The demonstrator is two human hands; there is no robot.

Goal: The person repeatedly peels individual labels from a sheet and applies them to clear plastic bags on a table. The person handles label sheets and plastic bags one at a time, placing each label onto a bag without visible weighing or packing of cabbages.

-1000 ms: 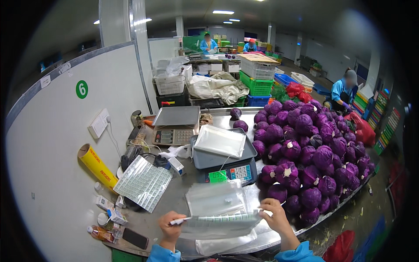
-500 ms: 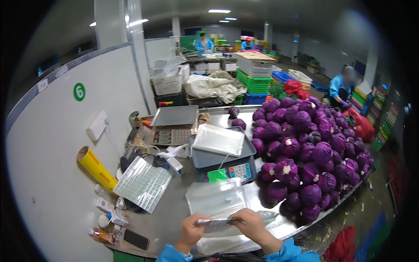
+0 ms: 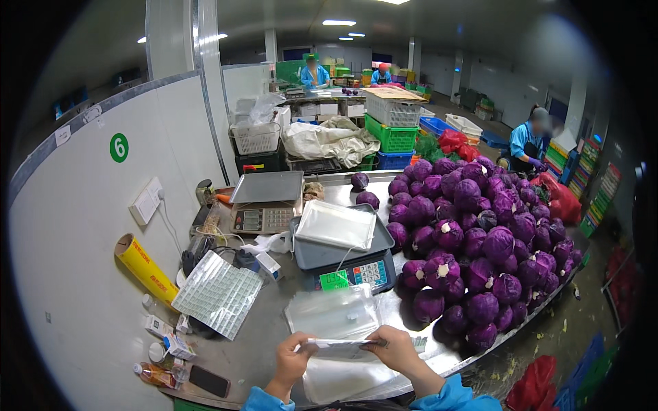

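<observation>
Low at the front of the metal table, my left hand (image 3: 290,360) and my right hand (image 3: 396,351) pinch the two ends of a thin whitish sheet (image 3: 340,346), stretched between them and seen nearly edge-on. Its exact kind is unclear. Clear plastic bags (image 3: 332,314) lie flat just beyond it, and more clear plastic (image 3: 346,381) spreads beneath my hands. Behind these stands a digital scale (image 3: 375,271) with a lit green display, bearing a stack of clear bags (image 3: 336,225). A large heap of purple cabbages (image 3: 480,246) fills the table's right side.
On the left are a sheet of pale labels (image 3: 218,294), a yellow tube (image 3: 145,267), a phone (image 3: 209,381), a bottle (image 3: 154,374) and a second scale (image 3: 267,190). Stacked crates (image 3: 394,133) stand behind the table. A co-worker (image 3: 528,144) bends at the far right.
The view has shifted slightly, so the scene sits a little further left. Both hands still hold the sheet, which now looks straighter and flatter.
</observation>
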